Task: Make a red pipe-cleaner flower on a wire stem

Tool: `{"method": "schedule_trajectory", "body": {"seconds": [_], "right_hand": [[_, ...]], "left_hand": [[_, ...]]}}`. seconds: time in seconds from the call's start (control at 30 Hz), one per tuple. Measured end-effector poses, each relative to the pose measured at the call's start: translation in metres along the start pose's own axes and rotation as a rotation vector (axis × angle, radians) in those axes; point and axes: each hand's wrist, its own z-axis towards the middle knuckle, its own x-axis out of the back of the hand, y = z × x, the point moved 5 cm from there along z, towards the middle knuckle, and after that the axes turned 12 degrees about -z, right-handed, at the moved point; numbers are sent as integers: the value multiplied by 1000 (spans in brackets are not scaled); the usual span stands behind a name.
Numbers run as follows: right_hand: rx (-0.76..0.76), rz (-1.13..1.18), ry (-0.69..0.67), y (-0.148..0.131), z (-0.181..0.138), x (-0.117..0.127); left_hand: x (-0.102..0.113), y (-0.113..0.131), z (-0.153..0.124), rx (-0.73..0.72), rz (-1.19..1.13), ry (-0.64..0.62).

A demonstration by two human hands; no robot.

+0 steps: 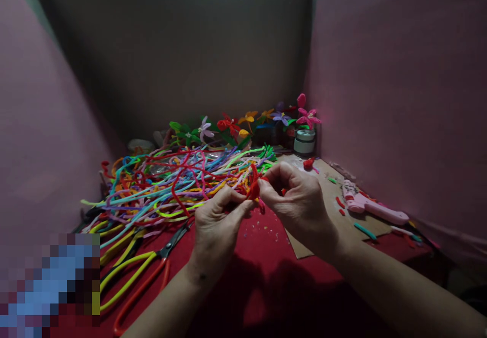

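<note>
Between the fingertips, just above the red worktop (262, 262), a short bent red pipe cleaner (253, 188) is pinched from both sides. The left hand (218, 221) grips its lower end and the right hand (294, 201) its upper part, both closed narrow around it.

The piece is small and the grip sits at the very tips, so a twist pulled too hard could spring it loose. Red on red cloth, it would be hard to find again. Its cut wire end, hidden under the fingers, could also prick a fingertip.

Just behind lies a tangled heap of coloured pipe cleaners (178, 186), and a loose loop could snag the piece. The scissors (152, 267) rest near the left forearm, where a sweep of the wrist might catch them. To the right, on cardboard (327, 236), lies a pink glue gun (365, 205) among cut scraps (364, 230). I cannot tell whether it is hot. Finished flowers (247, 122) stand at the back.
</note>
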Motion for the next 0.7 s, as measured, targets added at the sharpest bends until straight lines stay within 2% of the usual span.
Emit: {"method": "schedule_trajectory", "body": {"seconds": [0.1,0.2,0.43,0.53,0.7], "right_hand": [[-23,9,0,0,1,1],[-49,31,-8,1,2,2],[-24,85,-16,1,0,2],[-13,141,-44,0,1,3],[-158,422,-37,10,2,10]], "left_hand": [[-2,7,-4,-116,113,-7],[-3,9,-5,-130,113,-15],[-3,1,2,101,-57,-21],[-3,-2,4,140,-106,-35],[-1,-2,6,178,-275,-7]]}}
